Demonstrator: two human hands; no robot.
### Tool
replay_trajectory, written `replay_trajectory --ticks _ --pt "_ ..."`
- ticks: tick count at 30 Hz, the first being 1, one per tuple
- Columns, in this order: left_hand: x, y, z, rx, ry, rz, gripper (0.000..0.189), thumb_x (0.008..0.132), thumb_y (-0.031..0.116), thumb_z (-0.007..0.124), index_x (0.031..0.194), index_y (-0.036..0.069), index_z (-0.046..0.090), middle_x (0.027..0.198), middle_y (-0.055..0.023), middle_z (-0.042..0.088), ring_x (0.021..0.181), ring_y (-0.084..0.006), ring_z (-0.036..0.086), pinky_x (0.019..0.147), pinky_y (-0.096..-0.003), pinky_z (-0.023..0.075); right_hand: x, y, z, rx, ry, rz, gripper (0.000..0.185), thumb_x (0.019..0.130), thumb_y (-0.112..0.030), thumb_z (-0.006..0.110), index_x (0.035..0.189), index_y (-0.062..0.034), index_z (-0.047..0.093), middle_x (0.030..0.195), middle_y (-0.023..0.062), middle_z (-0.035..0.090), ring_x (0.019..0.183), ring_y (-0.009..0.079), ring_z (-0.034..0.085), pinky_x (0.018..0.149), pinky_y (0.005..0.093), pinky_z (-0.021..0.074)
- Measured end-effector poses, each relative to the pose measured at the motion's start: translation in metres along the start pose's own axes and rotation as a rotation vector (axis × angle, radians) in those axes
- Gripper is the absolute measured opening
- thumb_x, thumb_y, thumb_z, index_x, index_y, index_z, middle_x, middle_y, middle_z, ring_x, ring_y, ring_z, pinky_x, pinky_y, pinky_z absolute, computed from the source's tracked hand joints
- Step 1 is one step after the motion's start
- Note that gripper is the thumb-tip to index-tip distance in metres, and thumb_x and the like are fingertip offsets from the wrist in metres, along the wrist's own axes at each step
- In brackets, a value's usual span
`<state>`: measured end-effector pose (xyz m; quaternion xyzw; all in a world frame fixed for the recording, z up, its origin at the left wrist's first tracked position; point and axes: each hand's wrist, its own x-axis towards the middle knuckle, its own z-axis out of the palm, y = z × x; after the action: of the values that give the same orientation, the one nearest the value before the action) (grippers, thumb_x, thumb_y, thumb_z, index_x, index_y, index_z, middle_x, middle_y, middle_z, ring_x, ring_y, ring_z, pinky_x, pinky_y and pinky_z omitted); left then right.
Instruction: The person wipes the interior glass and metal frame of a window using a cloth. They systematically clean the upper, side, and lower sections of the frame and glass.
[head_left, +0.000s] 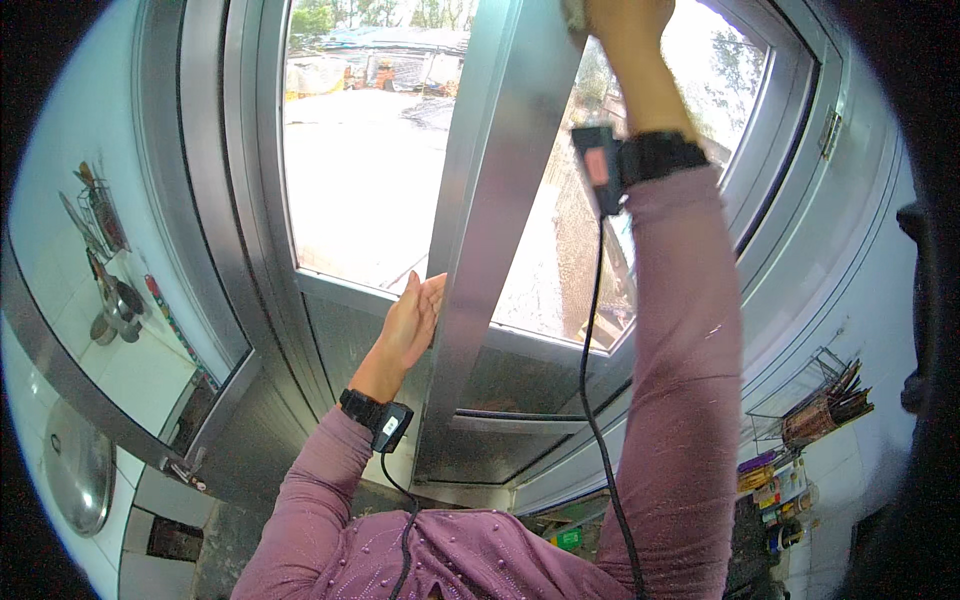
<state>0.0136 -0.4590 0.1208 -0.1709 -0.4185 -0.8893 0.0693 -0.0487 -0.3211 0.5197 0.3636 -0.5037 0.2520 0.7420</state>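
My left hand (415, 319) rests with its fingers extended against the edge of a metal-framed glass door (480, 225), low on the upright frame; nothing shows in its palm. Raised to the top edge of the view, my right hand (628, 15) is partly cut off and blurred. A greyish cloth-like thing (575, 16) shows beside its fingers at the top of the door frame. Glass panes (367, 165) stand on both sides of the upright. Both wrists wear black straps with small boxes and cables.
At left, a second door frame (90, 375) has a handle, with hanging kitchen utensils (116, 300) and a large metal lid (79, 469) beyond. A wire rack with a woven basket (810, 420) hangs on the right wall, above bottles and packets (784, 499). A hinge (830, 135) shows on the right frame.
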Motion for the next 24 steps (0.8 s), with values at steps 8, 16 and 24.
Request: replay_trajectory --ticks 8,16,24 --pt "0.016 -0.005 -0.005 0.094 0.085 0.025 0.066 0.103 0.045 0.02 0.136 -0.011 0.035 0.139 -0.0207 0.042 0.131 -0.0254 0.039 0.112 -0.0343 0.0277 -0.27 -0.065 -0.057 0.064 -0.369 -0.138 0.023 0.07 -0.014 0.068 0.093 -0.0134 0.067 0.089 0.0047 0.065 0.068 0.024 0.057 0.058 0.0384 0.0425" --pt "0.016 -0.002 0.002 0.108 0.145 0.004 0.069 0.102 0.045 0.022 0.139 -0.013 0.026 0.146 -0.0236 0.03 0.139 -0.0267 0.027 0.116 -0.0342 0.0192 -0.426 -0.129 -0.153 0.231 -0.803 -0.077 0.028 0.071 -0.014 0.063 0.098 -0.022 0.064 0.102 -0.0072 0.053 0.1 0.0154 0.049 0.084 0.0321 0.0403" --pt "0.014 -0.002 -0.003 0.034 0.016 -0.014 0.068 0.103 0.044 0.02 0.139 -0.013 0.026 0.147 -0.0243 0.03 0.139 -0.0268 0.027 0.116 -0.034 0.0198 -0.412 -0.115 -0.131 0.128 -0.611 0.078 0.025 0.07 -0.012 0.063 0.092 -0.0209 0.065 0.1 -0.0037 0.055 0.095 0.0181 0.051 0.082 0.0333 0.0396"
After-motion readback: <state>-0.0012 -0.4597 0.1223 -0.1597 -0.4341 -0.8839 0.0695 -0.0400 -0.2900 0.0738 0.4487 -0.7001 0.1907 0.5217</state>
